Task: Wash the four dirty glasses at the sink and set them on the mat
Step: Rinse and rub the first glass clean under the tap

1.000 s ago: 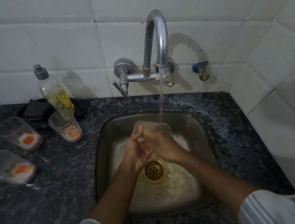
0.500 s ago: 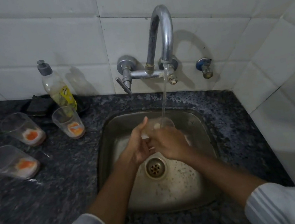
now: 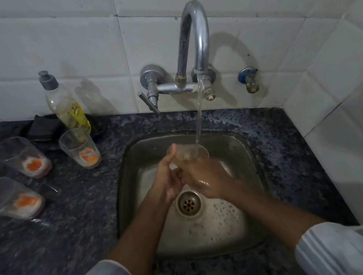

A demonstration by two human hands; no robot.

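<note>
A clear glass (image 3: 191, 153) is held over the steel sink (image 3: 242, 146), its mouth under the stream from the tap (image 3: 194, 43). My right hand (image 3: 205, 179) grips it from the right, fingers curled round its wall. My left hand (image 3: 169, 179) holds its left side, thumb up along the rim. Three dirty glasses with orange residue stand on the counter at the left: one (image 3: 80, 149) nearest the sink, one (image 3: 23, 157) further left, one (image 3: 11, 198) at the front left.
A dish-soap bottle (image 3: 66, 105) stands against the tiled wall behind the glasses, beside a black scrub pad (image 3: 41, 128) on a dark dish. The drain (image 3: 189, 203) lies under my hands. A small blue valve (image 3: 248, 80) sticks out of the wall on the right.
Both hands stay on the glass under the running water, shifting slightly around it. The camera has moved a little closer and lower.
</note>
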